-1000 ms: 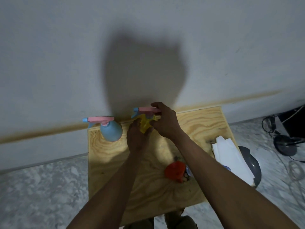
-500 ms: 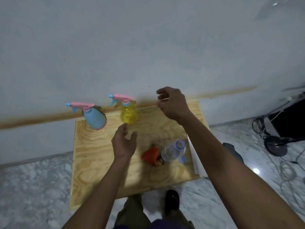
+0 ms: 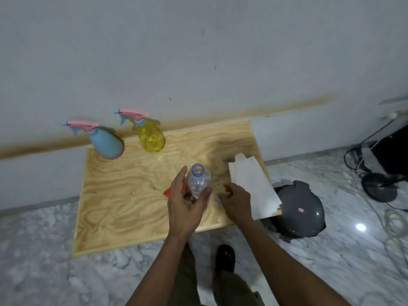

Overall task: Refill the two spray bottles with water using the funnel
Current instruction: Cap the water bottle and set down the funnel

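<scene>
Both hands have come back from the yellow spray bottle (image 3: 152, 138). The left hand (image 3: 185, 206) now wraps its grip round the upright, uncapped water bottle (image 3: 198, 180); the right hand (image 3: 237, 200) hovers loosely curled, empty, just right of it. Both spray bottles stand capped well beyond the grip, to its left; the red funnel (image 3: 167, 192) peeks out behind the left hand.

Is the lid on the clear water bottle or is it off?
Off. The clear water bottle in the left hand shows an open round mouth with a blue ring and no cap on top.
</scene>
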`<state>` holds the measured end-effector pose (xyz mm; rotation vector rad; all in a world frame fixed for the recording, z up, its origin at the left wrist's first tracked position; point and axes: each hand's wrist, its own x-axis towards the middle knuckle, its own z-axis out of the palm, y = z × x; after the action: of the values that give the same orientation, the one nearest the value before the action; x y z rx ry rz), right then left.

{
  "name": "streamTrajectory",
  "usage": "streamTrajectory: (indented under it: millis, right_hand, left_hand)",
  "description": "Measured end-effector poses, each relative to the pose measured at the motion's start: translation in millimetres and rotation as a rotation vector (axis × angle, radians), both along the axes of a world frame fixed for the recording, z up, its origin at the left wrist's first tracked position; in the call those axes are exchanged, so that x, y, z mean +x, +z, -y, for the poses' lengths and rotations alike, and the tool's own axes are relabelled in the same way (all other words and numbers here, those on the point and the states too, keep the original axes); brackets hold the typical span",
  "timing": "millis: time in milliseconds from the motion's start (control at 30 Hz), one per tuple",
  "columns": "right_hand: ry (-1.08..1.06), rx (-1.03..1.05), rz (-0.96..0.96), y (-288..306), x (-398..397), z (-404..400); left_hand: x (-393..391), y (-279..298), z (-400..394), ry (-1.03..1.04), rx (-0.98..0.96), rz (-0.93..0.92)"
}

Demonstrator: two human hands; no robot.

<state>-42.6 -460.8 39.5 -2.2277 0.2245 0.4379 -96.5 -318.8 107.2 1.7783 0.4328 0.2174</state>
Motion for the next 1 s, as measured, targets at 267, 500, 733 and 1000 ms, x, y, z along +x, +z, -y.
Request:
streamTrajectory:
  millis: [267,500,733,1000]
  right_hand:
    - [0.063,-0.072,0.018,-40,-1,-5]
    - [0.106,-0.145,-0.007,-58,-4,-10]
    - [-0.081,-0.032,0.255,-9,4,-2]
    - [0.271,0.291,0.550,117,28,-13]
  left_hand:
    - [11,-15,3,0.074,0.032,0.087]
    - [12,-25,4,0.096,0.030,0.070]
    - [13,-24,0,0.041,-0.002,0.046]
    - [8,-14,2,0.046,-0.006,0.048]
